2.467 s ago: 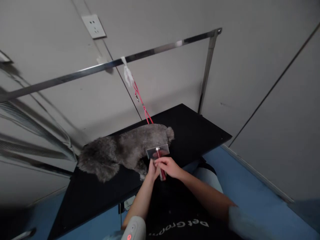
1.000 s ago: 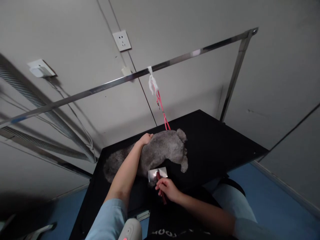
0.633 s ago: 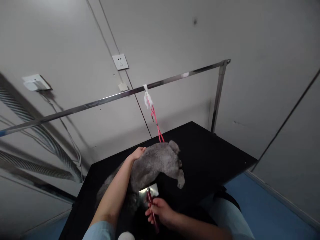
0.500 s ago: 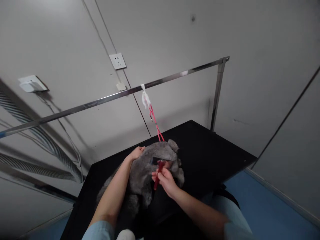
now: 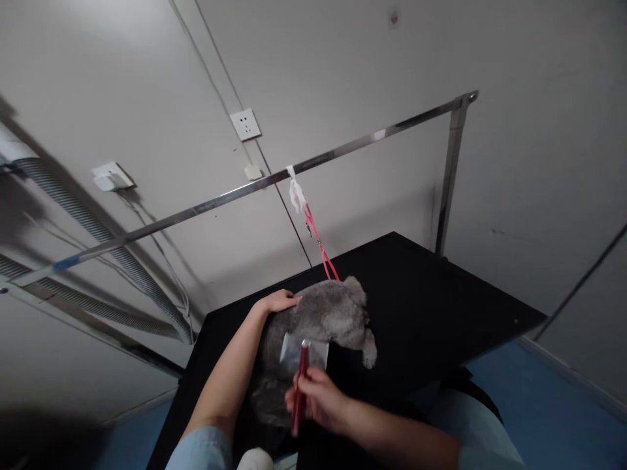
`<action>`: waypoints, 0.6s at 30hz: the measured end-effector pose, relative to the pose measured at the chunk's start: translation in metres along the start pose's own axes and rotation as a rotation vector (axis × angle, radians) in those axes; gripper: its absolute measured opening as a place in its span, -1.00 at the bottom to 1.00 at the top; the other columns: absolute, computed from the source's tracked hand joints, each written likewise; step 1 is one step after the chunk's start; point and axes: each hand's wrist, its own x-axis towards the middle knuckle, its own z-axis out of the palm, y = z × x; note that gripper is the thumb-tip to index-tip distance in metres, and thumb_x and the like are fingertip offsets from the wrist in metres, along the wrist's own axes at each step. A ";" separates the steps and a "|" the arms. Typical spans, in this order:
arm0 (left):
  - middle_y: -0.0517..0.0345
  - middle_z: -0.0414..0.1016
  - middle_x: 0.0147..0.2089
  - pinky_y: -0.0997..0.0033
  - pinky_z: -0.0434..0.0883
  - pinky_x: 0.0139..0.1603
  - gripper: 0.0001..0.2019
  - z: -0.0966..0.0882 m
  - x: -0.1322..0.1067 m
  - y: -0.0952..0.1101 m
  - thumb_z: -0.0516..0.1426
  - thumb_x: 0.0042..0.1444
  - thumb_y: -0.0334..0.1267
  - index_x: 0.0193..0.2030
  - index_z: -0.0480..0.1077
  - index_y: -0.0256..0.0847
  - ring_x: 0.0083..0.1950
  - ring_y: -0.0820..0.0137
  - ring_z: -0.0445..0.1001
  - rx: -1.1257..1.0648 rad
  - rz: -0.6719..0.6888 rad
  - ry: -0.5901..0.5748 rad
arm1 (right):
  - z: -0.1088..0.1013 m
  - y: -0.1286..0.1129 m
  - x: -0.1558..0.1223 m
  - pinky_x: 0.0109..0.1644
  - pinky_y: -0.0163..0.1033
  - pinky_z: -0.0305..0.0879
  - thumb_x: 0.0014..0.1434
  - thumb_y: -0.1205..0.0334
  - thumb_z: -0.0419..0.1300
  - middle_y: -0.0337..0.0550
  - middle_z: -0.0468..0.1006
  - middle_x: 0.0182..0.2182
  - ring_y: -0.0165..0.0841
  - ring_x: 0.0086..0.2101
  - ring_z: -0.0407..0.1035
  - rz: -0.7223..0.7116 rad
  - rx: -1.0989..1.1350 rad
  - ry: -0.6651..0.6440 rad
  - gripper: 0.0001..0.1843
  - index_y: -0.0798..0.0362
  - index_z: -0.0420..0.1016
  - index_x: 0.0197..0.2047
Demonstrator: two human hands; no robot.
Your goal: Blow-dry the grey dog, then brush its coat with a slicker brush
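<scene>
At the lower centre of the frame your right hand [image 5: 317,401] was clenched on the red handle of the slicker brush [image 5: 304,356], light and stiff. Your left hand [image 5: 280,301] lay curled on the soft, yielding grey dog [image 5: 326,313].

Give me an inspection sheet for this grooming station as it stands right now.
Surface: black rectangular grooming table, bare around the dog.
Job's things: small grey curly-coated dog; red-handled metal slicker brush against its side.
Clutter: nothing seen.
Hands: left hand rests on the dog's back; right hand, fingers shut round the brush handle.
Cables: red leash from the steel overhead bar to the dog.
Surroundings: grey wall, white wall socket, ribbed grey hose, blue floor.
</scene>
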 end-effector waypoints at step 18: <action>-0.11 0.59 -0.25 0.37 0.32 -0.34 -0.31 0.020 -0.031 -0.003 0.04 -0.11 0.34 -0.26 0.52 -0.33 -0.22 0.11 0.53 0.047 -0.087 0.150 | 0.024 -0.007 -0.015 -0.37 -0.35 0.28 0.20 0.04 0.05 -0.29 0.53 -0.42 -0.47 -0.45 0.43 -0.239 -0.077 0.170 -0.76 -0.01 0.12 -0.20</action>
